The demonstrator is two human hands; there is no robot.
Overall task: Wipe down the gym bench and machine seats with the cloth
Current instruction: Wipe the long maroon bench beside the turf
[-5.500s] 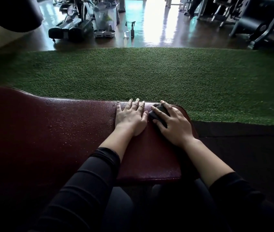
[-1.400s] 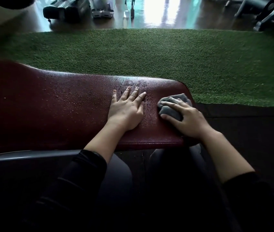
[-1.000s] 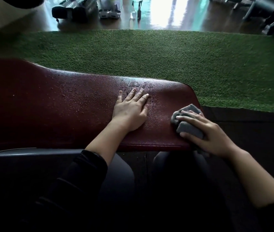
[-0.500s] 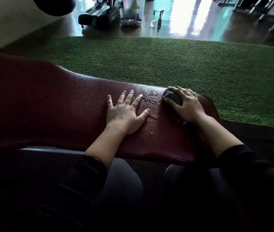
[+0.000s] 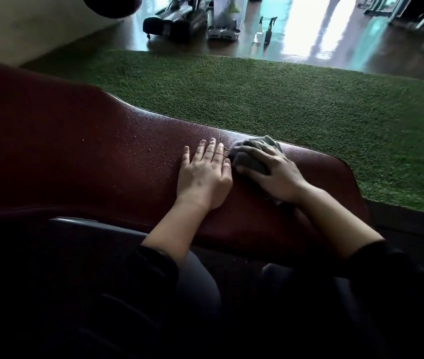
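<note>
Step in hand: wiping the padded top of the maroon gym bench [image 5: 81, 156]. The right hand [image 5: 273, 174] presses a bunched grey cloth [image 5: 253, 154] onto the pad near its far edge, fingers [image 5: 251, 171] curled round the wad. The left hand [image 5: 204, 174] lies flat just beside the cloth, fingers [image 5: 212, 151] straight and slightly spread, bracing. Droplets [image 5: 140, 149] bead the pad to the left of the left fingers; the stretch right of the cloth looks drier. Judgement: the next stroke must pass where the bracing hand lies, so that hand should shift first. A spray bottle [image 5: 268, 31] stands on the floor beyond the turf [image 5: 283, 99].
</note>
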